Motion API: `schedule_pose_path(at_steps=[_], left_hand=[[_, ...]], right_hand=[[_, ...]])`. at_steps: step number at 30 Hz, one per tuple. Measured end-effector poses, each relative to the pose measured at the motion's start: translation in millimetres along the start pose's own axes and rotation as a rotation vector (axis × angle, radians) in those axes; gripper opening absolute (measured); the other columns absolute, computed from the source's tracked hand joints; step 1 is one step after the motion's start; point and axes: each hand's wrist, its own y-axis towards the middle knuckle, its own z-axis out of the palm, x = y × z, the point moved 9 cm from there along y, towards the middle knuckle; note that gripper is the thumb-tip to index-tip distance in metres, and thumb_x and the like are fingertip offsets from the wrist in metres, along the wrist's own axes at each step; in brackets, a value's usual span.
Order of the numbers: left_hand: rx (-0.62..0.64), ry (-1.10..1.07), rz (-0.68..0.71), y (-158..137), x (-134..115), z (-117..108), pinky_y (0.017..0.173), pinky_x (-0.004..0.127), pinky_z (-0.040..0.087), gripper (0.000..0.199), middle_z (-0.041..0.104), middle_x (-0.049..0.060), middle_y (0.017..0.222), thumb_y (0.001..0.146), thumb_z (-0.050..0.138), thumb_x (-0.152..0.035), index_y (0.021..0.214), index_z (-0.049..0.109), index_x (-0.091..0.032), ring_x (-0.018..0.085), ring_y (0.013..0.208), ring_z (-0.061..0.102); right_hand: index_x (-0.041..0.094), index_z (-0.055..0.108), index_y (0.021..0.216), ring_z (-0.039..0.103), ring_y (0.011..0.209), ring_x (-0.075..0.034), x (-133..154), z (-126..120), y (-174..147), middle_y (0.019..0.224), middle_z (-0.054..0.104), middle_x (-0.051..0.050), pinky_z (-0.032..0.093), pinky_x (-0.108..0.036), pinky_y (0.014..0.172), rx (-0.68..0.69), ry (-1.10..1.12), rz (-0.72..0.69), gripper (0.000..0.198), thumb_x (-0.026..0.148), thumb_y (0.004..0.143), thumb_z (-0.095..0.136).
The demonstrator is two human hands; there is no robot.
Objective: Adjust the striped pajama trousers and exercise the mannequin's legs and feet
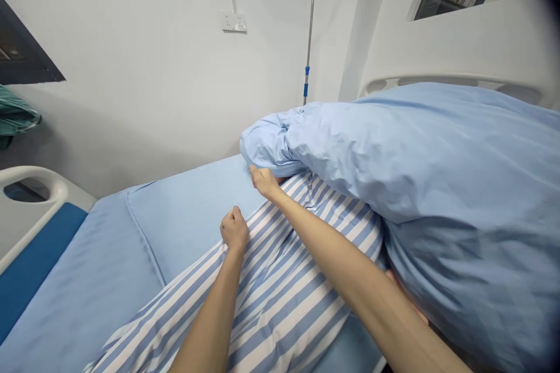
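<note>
- Striped cloth (pixel 280 297): laid slantwise from the bed's near edge to its middle, creased; what fills it cannot be told. Risk: more creasing or twisting, if its two sides were pulled unevenly.
- Pinkish patch (pixel 409 298): beside the right forearm, under the quilt's rim; nature unclear. Risk: being pressed unseen, given the cover over it.
- Left hand (pixel 235 230): fingers curled tight, at the cloth's far border; whether fabric is pinched inside cannot be told.
- Right hand (pixel 264 182): fingers folded together at the quilt's lower rim, above the cloth's far end; grip on either hidden.
- Quilt (pixel 437 169): bulky, heaped over the bed's right part, overlapping the cloth. Risk: slumping over the right hand, from its loose bulk.
- Bed (pixel 192 204): broadest open room between left hand and left end board (pixel 21 230); far edge close to the wall (pixel 144 70), limiting reach there.
- Stand (pixel 310 29): upright beyond the far edge, behind the quilt; could be knocked by a wide swing of bedding.
</note>
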Motion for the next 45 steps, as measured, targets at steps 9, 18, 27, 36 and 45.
schedule_pose_path(at_steps=[9, 18, 27, 36, 45], left_hand=[[0.037, -0.017, -0.017, -1, -1, 5, 0.048, 0.025, 0.02, 0.036, 0.023, -0.004, 0.046, 0.078, 0.033, -0.036, 0.046, 0.025, -0.02, 0.009, 0.047, 0.025], [-0.02, -0.084, -0.078, 16, 18, -73, 0.047, 0.023, 0.027, 0.033, 0.032, -0.005, 0.041, 0.073, 0.04, -0.035, 0.045, 0.035, -0.019, 0.009, 0.045, 0.033], [-0.062, 0.04, -0.112, 7, 92, -227, 0.049, 0.024, 0.03, 0.038, 0.035, -0.004, 0.039, 0.074, 0.04, -0.039, 0.042, 0.035, -0.019, 0.01, 0.044, 0.036], [-0.042, 0.272, -0.248, -19, 157, -232, 0.05, 0.025, 0.024, 0.031, 0.028, -0.005, 0.045, 0.071, 0.04, -0.035, 0.046, 0.03, -0.02, 0.011, 0.05, 0.029], [-0.027, 0.329, -0.244, -22, 155, -234, 0.051, 0.024, 0.021, 0.032, 0.024, -0.005, 0.046, 0.073, 0.037, -0.034, 0.049, 0.024, -0.02, 0.011, 0.05, 0.026]], right_hand=[[0.017, 0.043, 0.047, 0.037, 0.047, -0.011, -53, -3, -29, 0.047, 0.043, -0.001, 0.022, -0.024, 0.049, -0.074, -0.29, -0.008, 0.051, 0.046, 0.085, 0.026], [0.016, 0.052, 0.05, 0.041, 0.048, -0.013, -50, -1, -29, 0.05, 0.052, -0.004, 0.022, -0.025, 0.05, -0.068, -0.378, -0.017, 0.054, 0.045, 0.086, 0.025], [0.016, 0.049, 0.05, 0.04, 0.049, -0.012, -46, 0, -33, 0.051, 0.052, -0.004, 0.022, -0.025, 0.05, -0.045, -0.388, -0.036, 0.054, 0.045, 0.086, 0.021], [0.017, 0.049, 0.051, 0.042, 0.052, -0.014, -40, 7, -37, 0.053, 0.051, -0.005, 0.021, -0.027, 0.051, 0.007, -0.506, -0.006, 0.052, 0.045, 0.086, 0.021], [0.015, 0.044, 0.05, 0.036, 0.049, -0.009, 40, 119, -99, 0.048, 0.043, 0.001, 0.022, -0.023, 0.051, 0.292, -0.391, -0.091, 0.042, 0.037, 0.084, 0.031]])
